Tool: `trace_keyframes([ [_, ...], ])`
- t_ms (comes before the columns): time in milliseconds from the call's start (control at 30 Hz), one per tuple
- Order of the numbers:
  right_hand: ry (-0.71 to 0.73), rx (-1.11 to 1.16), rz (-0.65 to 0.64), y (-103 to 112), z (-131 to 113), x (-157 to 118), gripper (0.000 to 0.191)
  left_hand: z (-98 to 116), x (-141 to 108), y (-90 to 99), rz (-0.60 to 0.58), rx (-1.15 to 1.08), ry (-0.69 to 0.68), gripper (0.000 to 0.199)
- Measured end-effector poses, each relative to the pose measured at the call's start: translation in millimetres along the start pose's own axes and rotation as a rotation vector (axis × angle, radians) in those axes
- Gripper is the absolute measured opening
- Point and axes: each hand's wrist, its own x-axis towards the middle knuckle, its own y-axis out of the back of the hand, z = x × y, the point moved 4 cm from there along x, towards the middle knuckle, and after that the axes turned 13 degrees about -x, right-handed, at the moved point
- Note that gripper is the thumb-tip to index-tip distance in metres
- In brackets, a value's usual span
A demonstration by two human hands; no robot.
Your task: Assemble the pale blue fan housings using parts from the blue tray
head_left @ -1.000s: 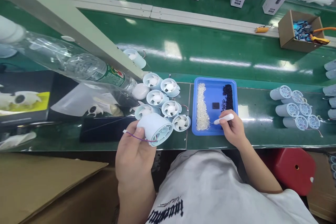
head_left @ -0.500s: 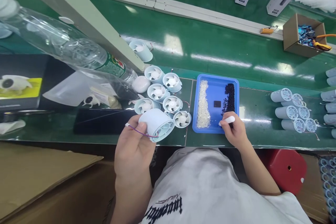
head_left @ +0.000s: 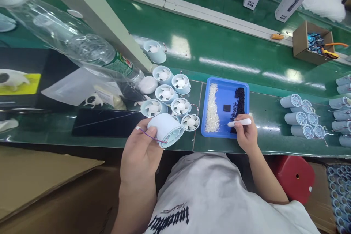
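My left hand [head_left: 142, 146] is closed round a pale blue fan housing [head_left: 166, 128], held tilted above the table's near edge. Its thin red and blue wire [head_left: 149, 135] runs past my thumb. Between the fingers of my right hand [head_left: 246, 133] is a white pen-like tool [head_left: 240, 122], its tip pointing left over the blue tray [head_left: 204, 117]. White small pieces [head_left: 212, 111] lie along the tray's left side and black small pieces [head_left: 239, 102] along its right. A dark square [head_left: 226, 108] sits between them. Several fan units [head_left: 165, 93] stand just beyond my left hand.
A large clear bottle [head_left: 90, 49] leans across the left, by a slanted post [head_left: 109, 14]. More fan housings [head_left: 297, 118] lie at the right. Further back are a cardboard box [head_left: 304, 45] with small blue parts and a pale rail [head_left: 219, 16]. A red stool [head_left: 294, 179] stands below.
The white tool has swung round in my right hand, and more of its length shows, lying nearly level. My left hand still holds the fan housing. The view has shifted slightly.
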Motion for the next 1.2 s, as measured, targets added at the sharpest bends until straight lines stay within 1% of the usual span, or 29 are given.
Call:
trace_keyframes([
  [133,0.009,-0.008,-0.001,0.2,-2.4,2.3,0.010,-0.3,0.3,-1.5,-0.064,0.012,-0.009,0.045],
  [267,-0.029,-0.056,-0.071,-1.9,-0.2,4.6,0.013,-1.5,-0.3,-0.2,-0.084,0.010,-0.006,0.045],
  [333,-0.048,-0.074,-0.038,-0.8,2.3,5.0,0.016,-1.5,-0.9,0.6,-0.086,0.015,-0.006,0.044],
  [433,-0.086,-0.054,0.103,4.0,7.0,3.8,0.018,0.0,-1.7,1.1,-0.102,0.029,-0.021,0.042],
  [467,-0.096,-0.045,0.130,4.8,8.3,3.4,0.019,0.8,-2.0,1.0,-0.103,0.030,-0.031,0.042],
  [567,-0.106,-0.054,0.127,4.6,9.4,4.0,0.024,2.9,-3.1,0.1,-0.072,0.012,-0.059,0.043],
  [700,-0.099,-0.088,0.091,3.4,7.5,6.1,0.027,1.5,-6.0,-3.8,-0.046,-0.001,-0.028,0.046],
  [800,-0.066,-0.104,0.106,3.6,5.8,4.4,0.022,0.4,-7.3,-6.3,-0.081,0.004,-0.020,0.044],
  [900,-0.016,-0.139,0.138,4.9,4.6,0.1,0.018,0.5,-6.0,-5.4,-0.115,0.015,-0.043,0.043],
  [1067,0.065,-0.189,0.155,4.9,4.8,-7.3,0.014,1.1,-1.4,0.8,-0.102,0.049,-0.095,0.041],
  [1200,0.166,-0.230,0.218,5.5,0.2,-13.7,0.014,0.3,1.0,-0.2,-0.137,0.069,-0.107,0.042],
])
